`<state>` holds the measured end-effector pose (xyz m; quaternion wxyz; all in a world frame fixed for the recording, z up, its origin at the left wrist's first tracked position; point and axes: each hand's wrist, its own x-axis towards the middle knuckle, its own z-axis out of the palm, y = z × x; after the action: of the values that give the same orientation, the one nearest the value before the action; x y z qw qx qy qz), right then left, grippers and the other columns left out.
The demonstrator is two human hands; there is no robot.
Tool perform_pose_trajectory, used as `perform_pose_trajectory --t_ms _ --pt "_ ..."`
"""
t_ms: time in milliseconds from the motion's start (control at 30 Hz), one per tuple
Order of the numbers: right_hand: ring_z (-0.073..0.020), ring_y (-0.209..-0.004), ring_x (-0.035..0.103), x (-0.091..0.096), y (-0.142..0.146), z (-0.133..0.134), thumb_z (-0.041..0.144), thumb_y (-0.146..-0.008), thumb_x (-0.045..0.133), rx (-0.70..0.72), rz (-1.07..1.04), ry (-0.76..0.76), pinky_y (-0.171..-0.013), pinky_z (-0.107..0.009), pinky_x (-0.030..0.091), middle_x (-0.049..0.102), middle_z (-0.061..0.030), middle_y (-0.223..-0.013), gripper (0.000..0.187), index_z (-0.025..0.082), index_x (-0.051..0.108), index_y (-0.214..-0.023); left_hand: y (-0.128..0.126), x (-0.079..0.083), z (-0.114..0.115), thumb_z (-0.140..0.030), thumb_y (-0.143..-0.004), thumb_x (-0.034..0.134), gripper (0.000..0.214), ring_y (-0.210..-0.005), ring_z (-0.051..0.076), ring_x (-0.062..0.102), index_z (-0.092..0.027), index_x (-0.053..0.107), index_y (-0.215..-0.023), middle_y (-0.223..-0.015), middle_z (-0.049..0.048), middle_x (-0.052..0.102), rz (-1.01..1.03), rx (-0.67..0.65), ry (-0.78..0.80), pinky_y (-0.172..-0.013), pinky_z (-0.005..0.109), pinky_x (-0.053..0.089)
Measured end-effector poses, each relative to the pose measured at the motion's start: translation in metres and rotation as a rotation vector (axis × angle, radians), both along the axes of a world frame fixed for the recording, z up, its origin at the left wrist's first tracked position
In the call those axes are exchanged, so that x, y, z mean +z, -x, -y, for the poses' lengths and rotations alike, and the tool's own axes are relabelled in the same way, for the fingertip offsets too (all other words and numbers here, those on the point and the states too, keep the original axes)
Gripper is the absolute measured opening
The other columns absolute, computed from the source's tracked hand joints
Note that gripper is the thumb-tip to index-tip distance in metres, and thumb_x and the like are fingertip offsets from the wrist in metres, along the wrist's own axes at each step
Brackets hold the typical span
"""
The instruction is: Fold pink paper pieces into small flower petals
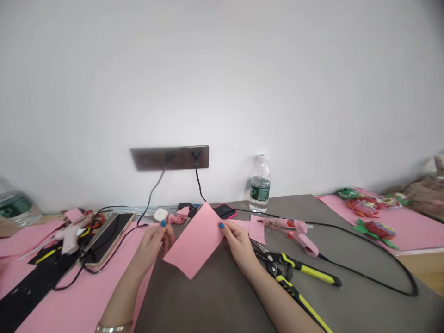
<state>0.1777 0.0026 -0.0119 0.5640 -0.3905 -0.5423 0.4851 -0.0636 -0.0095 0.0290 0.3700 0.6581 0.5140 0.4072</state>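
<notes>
Grip: left hand (152, 245) and right hand (239, 247) each pinch one side of a thin, matte pink card sheet (193, 241), thumbs on top, sheet angled over the grey table (204, 300). Right of the sheet: pink hot glue gun (294, 236), yellow-black snips (298, 270). Behind it: glossy phone (225, 212), ribbed plastic water bottle (260, 185).

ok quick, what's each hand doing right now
Left hand: closed, holding the pink sheet by its left edge.
Right hand: closed, holding the same sheet by its right edge.
</notes>
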Motion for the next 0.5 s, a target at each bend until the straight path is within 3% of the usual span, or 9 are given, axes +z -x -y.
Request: perform_pose_trajectory --t_ms 100,200,333,433,500 --pt "-0.0142 -0.064 0.044 0.001 0.001 0.006 0.054 -0.089 0.057 0.324 -0.072 0.068 -0.063 -0.026 0.035 0.054 0.0004 -0.067 0.042 0.017 0.066 -0.072 -0.001 0.006 0.002 -0.067 -0.089 0.039 0.057 -0.051 0.015 0.050 -0.018 0.067 -0.078 -0.052 0.0007 0.057 0.383 -0.043 0.006 -0.051 0.024 0.039" --pt "-0.0144 -0.071 0.049 0.007 0.005 0.013 0.050 -0.093 0.054 0.569 -0.090 0.110 -0.069 -0.026 0.038 0.058 -0.0007 -0.078 0.036 0.017 0.068 -0.088 -0.012 0.011 0.006 -0.069 -0.078 0.059 0.058 -0.093 0.026 0.063 -0.020 0.070 -0.108 -0.099 0.0106 0.070 0.507 -0.139 0.016 -0.074 0.031 0.050" --pt "-0.0128 -0.075 0.048 0.013 0.007 0.016 0.049 -0.091 0.059 0.503 -0.115 0.105 -0.069 -0.024 0.036 0.057 -0.0002 -0.092 0.032 0.021 0.059 -0.107 -0.026 0.008 0.009 -0.059 -0.079 0.066 0.056 -0.112 0.032 0.058 -0.021 0.064 -0.120 -0.121 0.0134 0.066 0.355 -0.201 0.052 -0.090 0.038 0.046" --pt "-0.0100 -0.061 0.036 0.011 0.008 0.014 0.053 -0.090 0.059 0.477 -0.118 0.123 -0.057 -0.022 0.029 0.046 0.0048 -0.075 0.033 0.021 0.053 -0.098 -0.030 0.002 0.005 -0.064 -0.080 0.061 0.066 -0.116 0.032 0.055 -0.023 0.054 -0.131 -0.125 0.0144 0.064 0.360 -0.139 -0.002 -0.091 0.038 0.044" --pt "-0.0100 -0.057 0.030 0.009 0.008 0.014 0.056 -0.089 0.059 0.457 -0.108 0.117 -0.054 -0.022 0.025 0.038 0.0071 -0.067 0.035 0.022 0.049 -0.090 -0.031 -0.002 0.002 -0.066 -0.079 0.061 0.067 -0.113 0.031 0.056 -0.021 0.054 -0.128 -0.120 0.0151 0.064 0.346 -0.109 -0.033 -0.089 0.036 0.043"
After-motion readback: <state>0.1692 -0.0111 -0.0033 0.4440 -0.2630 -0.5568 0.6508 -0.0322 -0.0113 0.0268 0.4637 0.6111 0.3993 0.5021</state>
